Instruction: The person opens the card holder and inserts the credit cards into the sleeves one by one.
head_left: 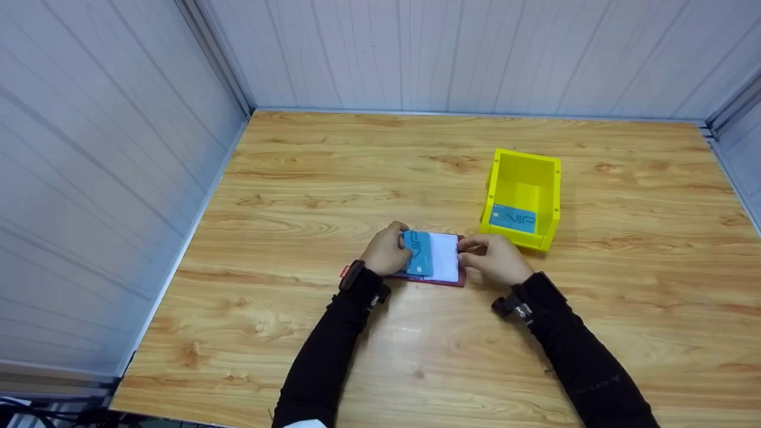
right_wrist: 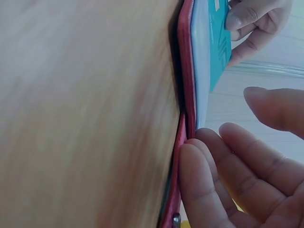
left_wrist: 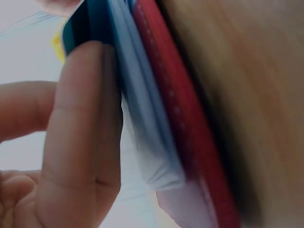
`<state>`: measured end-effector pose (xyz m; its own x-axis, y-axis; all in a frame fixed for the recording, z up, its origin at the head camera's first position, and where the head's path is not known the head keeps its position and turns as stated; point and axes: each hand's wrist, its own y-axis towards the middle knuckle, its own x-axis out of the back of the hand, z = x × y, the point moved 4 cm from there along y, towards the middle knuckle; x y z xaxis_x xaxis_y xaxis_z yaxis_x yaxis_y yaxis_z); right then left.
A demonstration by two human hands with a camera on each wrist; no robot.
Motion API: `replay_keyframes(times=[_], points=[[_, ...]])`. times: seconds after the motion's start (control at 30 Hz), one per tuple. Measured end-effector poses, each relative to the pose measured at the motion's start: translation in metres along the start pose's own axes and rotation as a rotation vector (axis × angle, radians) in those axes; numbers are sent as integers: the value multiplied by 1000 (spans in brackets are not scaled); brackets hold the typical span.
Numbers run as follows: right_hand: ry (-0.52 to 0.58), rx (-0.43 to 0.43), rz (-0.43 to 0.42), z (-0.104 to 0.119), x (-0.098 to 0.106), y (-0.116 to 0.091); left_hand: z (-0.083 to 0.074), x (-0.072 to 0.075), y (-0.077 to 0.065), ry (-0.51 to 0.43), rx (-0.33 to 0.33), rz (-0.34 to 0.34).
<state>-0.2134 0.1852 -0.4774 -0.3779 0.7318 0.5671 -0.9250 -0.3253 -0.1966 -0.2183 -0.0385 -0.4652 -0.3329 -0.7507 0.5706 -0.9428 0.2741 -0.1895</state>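
A red stitched card holder (head_left: 461,279) with whitish inner sleeves (head_left: 445,257) lies on the table. My left hand (head_left: 386,249) grips a blue card (head_left: 418,254) marked "VIP" over the holder's left part, thumb on its face. In the right wrist view the blue card (right_wrist: 219,42) stands a little off the sleeves. My right hand (head_left: 496,258) is at the holder's right edge. Its fingertips (right_wrist: 194,161) touch the red cover (right_wrist: 187,71) there, while the thumb stays apart from them.
A yellow bin (head_left: 553,223) stands beyond my right hand, and another blue VIP card (head_left: 512,219) lies in it. Pale panel walls (head_left: 380,53) border the wooden table (head_left: 333,166) at the back and sides.
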Motion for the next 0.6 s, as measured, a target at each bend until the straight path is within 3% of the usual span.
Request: replay_keyframes(times=[0.23,0.6], points=[[2,-10,3,-2,0,1,-1,-5,2,18,-5,31],[18,-22,10,-3,0,1,-10,-14,6,116,-15,-2]])
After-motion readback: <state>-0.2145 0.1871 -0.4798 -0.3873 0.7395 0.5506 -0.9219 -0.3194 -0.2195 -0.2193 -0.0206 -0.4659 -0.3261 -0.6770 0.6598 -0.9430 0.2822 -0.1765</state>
